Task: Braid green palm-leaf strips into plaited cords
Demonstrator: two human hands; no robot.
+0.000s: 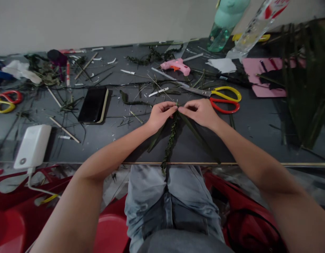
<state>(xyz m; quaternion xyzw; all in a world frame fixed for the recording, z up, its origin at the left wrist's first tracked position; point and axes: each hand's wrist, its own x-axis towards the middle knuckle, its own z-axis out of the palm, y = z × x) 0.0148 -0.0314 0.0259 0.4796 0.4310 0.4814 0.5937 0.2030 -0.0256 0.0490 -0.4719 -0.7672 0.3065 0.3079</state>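
A braid of dark green leaf strips (170,142) hangs from my fingers over the table's front edge, its tail reaching my lap. My left hand (162,114) pinches its top end between thumb and fingers. My right hand (197,110) is closed at the same spot, thumb and forefinger on the leaf strips. One loose leaf strip (197,135) slants down to the right from the pinch; another (156,138) slants down to the left. Just beyond my right hand lie scissors (225,100) with yellow and red handles. The exact fold between my fingertips is hidden.
A black phone (92,105) and a white power bank (33,146) lie to the left. Behind are a pink glue gun (176,66), a green bottle (222,26) and a clear bottle (253,30). Large leaves (307,88) hang at right. Leaf scraps litter the grey table (120,140).
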